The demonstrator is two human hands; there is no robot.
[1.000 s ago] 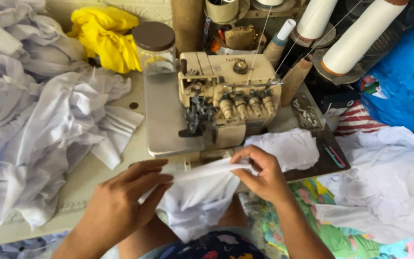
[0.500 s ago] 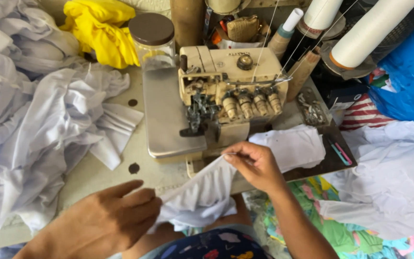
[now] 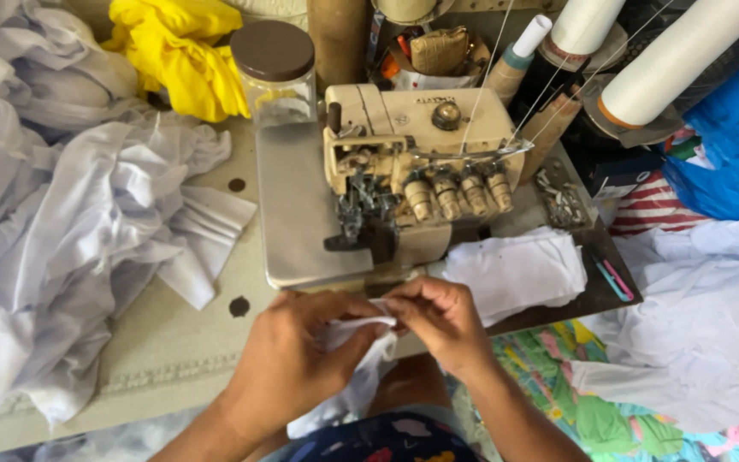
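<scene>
Pinching one white cloth piece (image 3: 354,376), left hand (image 3: 297,364) and right hand (image 3: 442,321) meet before one sewing machine (image 3: 404,171).

Your left hand (image 3: 297,364) and right hand (image 3: 442,321) are bare, with no rings, gloves or watch showing. Both forearms are uncovered to the lower edge of the frame. At the bottom centre, your dark blue garment carries small coloured patches.

White cloth (image 3: 357,376), cream sewing machine (image 3: 421,162), yellow fabric (image 3: 186,60), brown-lidded jar (image 3: 274,73)
</scene>
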